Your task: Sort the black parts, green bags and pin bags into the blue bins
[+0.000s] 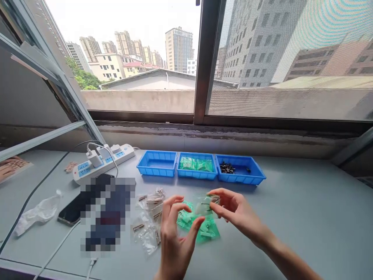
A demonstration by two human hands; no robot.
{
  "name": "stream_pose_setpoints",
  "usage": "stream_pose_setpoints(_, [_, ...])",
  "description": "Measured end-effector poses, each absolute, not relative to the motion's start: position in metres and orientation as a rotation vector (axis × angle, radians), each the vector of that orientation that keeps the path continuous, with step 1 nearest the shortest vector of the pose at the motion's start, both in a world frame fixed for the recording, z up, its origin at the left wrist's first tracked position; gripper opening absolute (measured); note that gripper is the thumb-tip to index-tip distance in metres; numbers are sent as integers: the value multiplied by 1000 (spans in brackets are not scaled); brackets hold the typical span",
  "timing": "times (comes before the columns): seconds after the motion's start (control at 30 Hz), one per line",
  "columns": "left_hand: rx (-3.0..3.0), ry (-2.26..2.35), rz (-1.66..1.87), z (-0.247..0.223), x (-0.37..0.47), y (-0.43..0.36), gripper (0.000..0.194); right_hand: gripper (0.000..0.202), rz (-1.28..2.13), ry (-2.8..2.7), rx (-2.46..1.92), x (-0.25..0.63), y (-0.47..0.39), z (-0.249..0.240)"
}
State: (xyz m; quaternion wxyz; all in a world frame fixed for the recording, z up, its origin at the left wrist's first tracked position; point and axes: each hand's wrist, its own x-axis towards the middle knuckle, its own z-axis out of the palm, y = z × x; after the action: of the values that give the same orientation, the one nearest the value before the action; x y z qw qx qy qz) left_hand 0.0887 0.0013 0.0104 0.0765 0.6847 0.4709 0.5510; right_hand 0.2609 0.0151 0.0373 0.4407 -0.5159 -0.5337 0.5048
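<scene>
My right hand (230, 204) pinches a small clear plastic bag (203, 206) with a thin metal piece in it, held above green packets. My left hand (179, 225) is just to the left, its thumb and fingers apart with nothing between them. Beneath and between the hands lie green plastic packets (208, 230) with pale pieces inside. Several clear bags (145, 223) holding copper-coloured metal pieces are spread on the table left of my left hand.
Three joined blue trays stand at the back: a bare one (159, 171), one with green packets (196, 175), one with dark small parts (243, 179). A power strip (103, 165), black phone (70, 213), cables and crumpled plastic (39, 216) are on the left.
</scene>
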Motion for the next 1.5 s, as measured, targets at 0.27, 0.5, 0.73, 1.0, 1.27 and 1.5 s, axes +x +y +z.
stream_pose_setpoints(0.27, [2142, 1304, 1648, 15, 86, 0, 7, 20, 1309, -1478, -1059, 256, 6, 38])
stream_pose_setpoints(0.5, [2234, 1301, 1691, 13, 82, -1, 12, 16, 661, -1687, -888, 258, 4, 39])
stream_pose_setpoints(0.73, [2227, 1285, 1760, 12, 85, 0, 11, 27, 30, -1783, -804, 260, 3, 39])
stream_pose_setpoints(1.0, [2212, 1376, 1750, 15, 85, 0, 4, 14, 173, -1803, -875, 255, 3, 35])
stream_pose_setpoints(1.27, [2151, 1390, 1727, 16, 88, -2, 5, 21, 554, -1864, -1014, 257, 10, 32])
stream_pose_setpoints(1.5, [2053, 1398, 1788, 13, 90, -1, 27, 13, 199, -1852, -1336, 289, 84, 55])
